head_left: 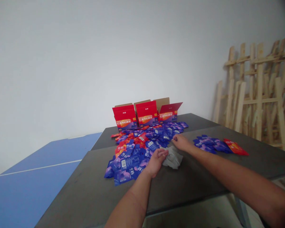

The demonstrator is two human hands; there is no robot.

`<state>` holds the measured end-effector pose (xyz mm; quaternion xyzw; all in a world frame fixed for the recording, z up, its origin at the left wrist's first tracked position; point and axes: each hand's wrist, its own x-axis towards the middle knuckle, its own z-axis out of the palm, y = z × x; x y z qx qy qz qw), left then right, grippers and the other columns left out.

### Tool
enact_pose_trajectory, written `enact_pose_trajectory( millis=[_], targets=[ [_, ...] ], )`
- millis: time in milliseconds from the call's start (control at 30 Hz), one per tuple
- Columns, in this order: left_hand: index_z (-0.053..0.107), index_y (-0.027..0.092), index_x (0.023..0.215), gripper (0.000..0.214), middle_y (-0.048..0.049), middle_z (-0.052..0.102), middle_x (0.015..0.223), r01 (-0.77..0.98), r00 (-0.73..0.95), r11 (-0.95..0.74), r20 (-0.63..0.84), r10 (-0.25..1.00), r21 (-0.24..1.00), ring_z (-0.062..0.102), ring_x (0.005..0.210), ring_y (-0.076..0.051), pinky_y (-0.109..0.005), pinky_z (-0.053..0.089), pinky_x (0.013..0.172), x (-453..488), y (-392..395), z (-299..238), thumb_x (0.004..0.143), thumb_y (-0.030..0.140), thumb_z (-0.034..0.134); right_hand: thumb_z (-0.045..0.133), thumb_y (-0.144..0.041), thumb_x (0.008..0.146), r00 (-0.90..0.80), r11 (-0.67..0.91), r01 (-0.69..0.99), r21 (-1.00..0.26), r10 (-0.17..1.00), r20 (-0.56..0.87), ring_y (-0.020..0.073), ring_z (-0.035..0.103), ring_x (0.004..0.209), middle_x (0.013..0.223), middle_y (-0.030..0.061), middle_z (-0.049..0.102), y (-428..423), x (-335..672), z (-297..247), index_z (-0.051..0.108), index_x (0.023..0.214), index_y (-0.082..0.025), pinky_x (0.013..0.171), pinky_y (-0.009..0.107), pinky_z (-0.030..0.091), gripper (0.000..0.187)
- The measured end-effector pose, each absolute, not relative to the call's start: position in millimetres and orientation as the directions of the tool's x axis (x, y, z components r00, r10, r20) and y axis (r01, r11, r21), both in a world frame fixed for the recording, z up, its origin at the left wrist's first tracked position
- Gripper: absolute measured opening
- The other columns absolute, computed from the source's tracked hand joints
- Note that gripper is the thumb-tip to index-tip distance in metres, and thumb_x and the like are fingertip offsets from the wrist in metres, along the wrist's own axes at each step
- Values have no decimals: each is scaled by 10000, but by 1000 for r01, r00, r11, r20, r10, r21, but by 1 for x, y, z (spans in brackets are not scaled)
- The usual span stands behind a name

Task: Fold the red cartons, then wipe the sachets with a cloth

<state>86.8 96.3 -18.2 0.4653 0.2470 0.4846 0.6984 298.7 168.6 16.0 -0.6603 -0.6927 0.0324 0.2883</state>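
Remotely, from my screen, I see 2 bare hands at work over a dark gray worktop (187, 190). The left hand (155, 162) is curled, its fingers against the left edge of a crumpled gray cloth (173, 157), though I cannot tell whether it is gripping the fabric. The right hand (180, 142) is half closed just above the cloth's top edge, beside the sachet pile, and I cannot tell whether it holds anything. The cloth lies on the worktop between the hands, touching the right side of a heap of blue and red sachets (130, 161). Behind the heap stand 3 open red cartons (146, 114), each printed with 40. To the right lie a smaller group of blue sachets (205, 145) and a red sachet (235, 147). A blue table-tennis table (26, 196) sits left, and wooden frames (256, 95) lean against a white wall (61, 63).
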Motion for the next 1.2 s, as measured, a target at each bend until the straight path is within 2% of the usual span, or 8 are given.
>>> enact_pose_trajectory(
  millis=[133, 267, 367, 567, 767, 1000, 1100, 1200],
  targets=[
    [572, 183, 1021, 407, -151, 651, 1199, -438, 414, 90, 112, 903, 894, 576, 1171, -250, -433, 318, 1071, 87, 99, -21, 695, 266, 801, 578, -281, 836, -91, 222, 862, -456, 952, 292, 165, 642, 806, 834, 37, 717, 180, 262, 19, 699, 829, -197, 714, 240, 446, 147],
    [565, 184, 1039, 411, -145, 652, 1196, -430, 417, 81, 118, 901, 899, 577, 1165, -239, -419, 328, 1065, 87, 99, -23, 707, 279, 789, 632, -274, 802, -163, 256, 836, -485, 960, 226, 153, 658, 779, 837, 20, 736, 191, 235, 19, 721, 798, -204, 683, 224, 455, 113],
    [568, 180, 1032, 412, -139, 664, 1163, -433, 406, 77, 117, 906, 898, 588, 1146, -232, -413, 322, 1075, 88, 99, -22, 703, 287, 791, 700, -297, 751, -163, 232, 838, -494, 970, 179, 176, 668, 808, 884, 34, 742, 200, 223, 17, 731, 831, -195, 700, 238, 469, 133],
    [580, 172, 1002, 409, -141, 670, 1140, -443, 398, 74, 122, 909, 894, 586, 1143, -248, -437, 315, 1083, 90, 100, -21, 680, 287, 805, 802, -412, 638, -160, 196, 842, -503, 981, 114, 211, 665, 834, 892, 32, 740, 211, 211, 12, 736, 893, -211, 702, 250, 482, 332],
    [572, 170, 979, 393, -145, 676, 1123, -453, 391, 74, 124, 912, 888, 588, 1138, -242, -433, 317, 1086, 91, 101, -24, 680, 281, 803, 833, -344, 573, -149, 159, 831, -534, 987, 63, 199, 649, 767, 765, 5, 709, 212, 204, 13, 728, 891, -208, 659, 241, 467, 361],
    [569, 180, 996, 402, -131, 678, 1129, -447, 395, 77, 120, 911, 891, 592, 1136, -241, -427, 328, 1079, 90, 100, -23, 682, 282, 799, 824, -333, 562, -143, 124, 746, -655, 989, 25, 131, 547, 590, 533, -60, 576, 205, 205, 15, 675, 670, -183, 561, 221, 425, 237],
    [564, 183, 1007, 408, -134, 674, 1144, -438, 405, 83, 114, 907, 895, 587, 1150, -245, -425, 330, 1076, 89, 98, -22, 687, 286, 796, 806, -385, 608, -147, 134, 669, -731, 988, 47, 121, 542, 586, 595, -44, 616, 202, 208, 21, 686, 703, -171, 553, 219, 430, 263],
    [560, 180, 1021, 417, -145, 664, 1174, -425, 405, 86, 104, 908, 901, 580, 1165, -251, -424, 324, 1078, 89, 97, -20, 695, 296, 793, 773, -399, 675, -130, 170, 589, -790, 985, 116, 124, 577, 649, 743, -8, 673, 199, 210, 31, 712, 851, -163, 606, 222, 461, 300]
  ],
)
